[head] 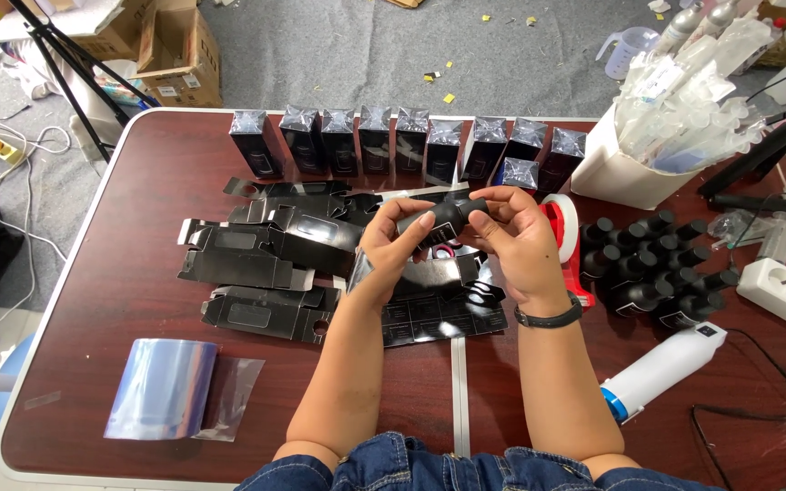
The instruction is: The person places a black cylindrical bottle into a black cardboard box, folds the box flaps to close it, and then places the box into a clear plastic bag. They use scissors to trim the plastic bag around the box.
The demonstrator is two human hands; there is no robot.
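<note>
Both hands up over table centre, fingers closed on one small black bottle (pixel 455 215). Left hand (pixel 393 245) pinches its lower end with fingertips and thumb; right hand (pixel 516 238) wraps the cap end, thumb on top. Bottle lies roughly horizontal between them, clear of the table. Black wristband (pixel 548 317) on the right wrist.

Directly below: pile of flat unfolded black cartons (pixel 275 250), some with cut-out windows. Behind: row of assembled black boxes (pixel 393 144) standing upright along the far edge. Right of the hands: red tape dispenser (pixel 564 232), then a cluster of black capped bottles (pixel 652 264). Near right: white heat gun (pixel 666 368). Near left: roll of clear film (pixel 164 389). Far right: white bin of clear plastic sleeves (pixel 634 164).
</note>
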